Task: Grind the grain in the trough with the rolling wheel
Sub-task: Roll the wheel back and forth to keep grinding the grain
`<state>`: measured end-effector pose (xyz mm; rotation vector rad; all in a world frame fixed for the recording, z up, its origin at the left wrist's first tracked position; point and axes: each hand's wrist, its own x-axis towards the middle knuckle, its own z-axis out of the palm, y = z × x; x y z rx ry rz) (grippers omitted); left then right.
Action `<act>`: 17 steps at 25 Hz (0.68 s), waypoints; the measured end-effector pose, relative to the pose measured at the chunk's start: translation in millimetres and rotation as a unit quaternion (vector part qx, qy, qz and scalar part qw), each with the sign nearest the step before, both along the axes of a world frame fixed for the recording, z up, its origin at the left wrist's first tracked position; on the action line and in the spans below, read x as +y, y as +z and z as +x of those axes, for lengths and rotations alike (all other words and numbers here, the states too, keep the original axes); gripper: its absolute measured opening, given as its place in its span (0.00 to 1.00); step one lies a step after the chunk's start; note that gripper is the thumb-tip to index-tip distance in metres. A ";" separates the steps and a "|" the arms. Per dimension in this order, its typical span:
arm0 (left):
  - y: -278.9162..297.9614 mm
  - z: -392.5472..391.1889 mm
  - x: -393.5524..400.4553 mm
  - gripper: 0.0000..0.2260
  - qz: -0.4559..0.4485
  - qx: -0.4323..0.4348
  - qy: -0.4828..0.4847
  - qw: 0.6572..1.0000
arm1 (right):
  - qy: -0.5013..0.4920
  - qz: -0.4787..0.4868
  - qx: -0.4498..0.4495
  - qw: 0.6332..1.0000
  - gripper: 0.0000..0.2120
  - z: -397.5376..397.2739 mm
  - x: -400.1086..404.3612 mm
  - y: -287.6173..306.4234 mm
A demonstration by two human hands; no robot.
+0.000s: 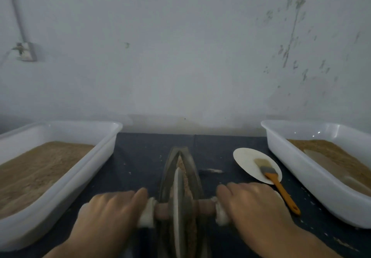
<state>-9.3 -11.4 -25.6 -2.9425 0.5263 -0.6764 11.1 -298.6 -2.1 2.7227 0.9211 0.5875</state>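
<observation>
A dark boat-shaped trough (189, 163) lies lengthwise on the table in front of me, with brown grain (181, 164) along its groove. The rolling wheel (179, 203), a thin dark disc with a pale rim, stands upright in the groove near the trough's near end. A wooden axle (202, 207) runs through it, with white cloth wrapped round both ends. My left hand (108, 215) grips the left cloth-wrapped end. My right hand (255, 207) grips the right end. Both hands are blurred.
A white tub (112, 137) holding brown meal stands at the left. A second white tub (281, 147) with meal and a scoop stands at the right. Between trough and right tub lie a white plate (247, 157) and an orange-handled brush (279, 187). A wall rises right behind the table.
</observation>
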 end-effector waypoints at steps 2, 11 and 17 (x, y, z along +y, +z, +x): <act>0.0 -14.5 4.5 0.18 0.013 0.025 -0.005 1.000 | 0.048 0.037 -0.054 0.997 0.13 -11.7 -7.7 -2.6; 37.5 93.6 -26.5 0.14 0.099 -0.013 0.108 0.989 | -0.138 0.079 0.041 0.986 0.11 104.0 15.6 -12.7; 13.3 11.6 -10.8 0.19 0.049 -0.007 0.004 0.999 | -0.046 0.037 0.046 0.997 0.17 21.5 -7.9 -14.0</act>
